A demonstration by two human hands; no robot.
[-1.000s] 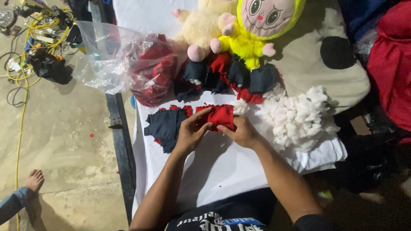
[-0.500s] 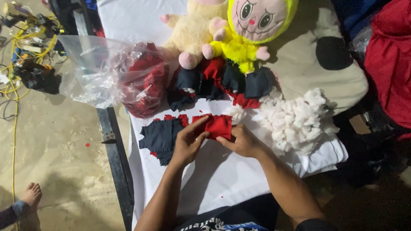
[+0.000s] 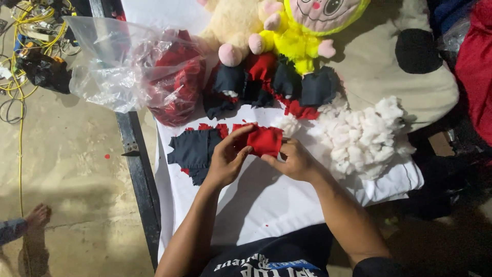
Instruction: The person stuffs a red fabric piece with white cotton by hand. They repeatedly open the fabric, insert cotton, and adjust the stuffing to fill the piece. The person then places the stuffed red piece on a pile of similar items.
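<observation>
The red cloth piece (image 3: 265, 140) sits between both hands, just above the white sheet (image 3: 266, 200) that covers the counter (image 3: 137, 169). The left hand (image 3: 228, 160) pinches its left edge, with the thumb on the near side and the fingers curled over the top. The right hand (image 3: 293, 159) grips the lower right corner of the same piece between thumb and fingertips, so both hands are closed on the cloth. Just left of the left hand lies a flat stack of dark blue cloth pieces (image 3: 193, 150), with bits of red showing at its edges. To the right of the right hand, touching the sheet, is a heap of white stuffing (image 3: 359, 136). Beyond the hands, a row of small dark blue and red sewn parts (image 3: 271, 84) lies across the counter. Behind these rest a cream plush toy (image 3: 236, 28) with pink feet and a doll in yellow (image 3: 307, 31). At the far left corner of the counter, a clear plastic bag (image 3: 133, 66) holds more red cloth. On the concrete floor (image 3: 61, 169) to the left are yellow cables (image 3: 20, 56), and another person's bare foot (image 3: 37, 216) shows at the lower left edge.
</observation>
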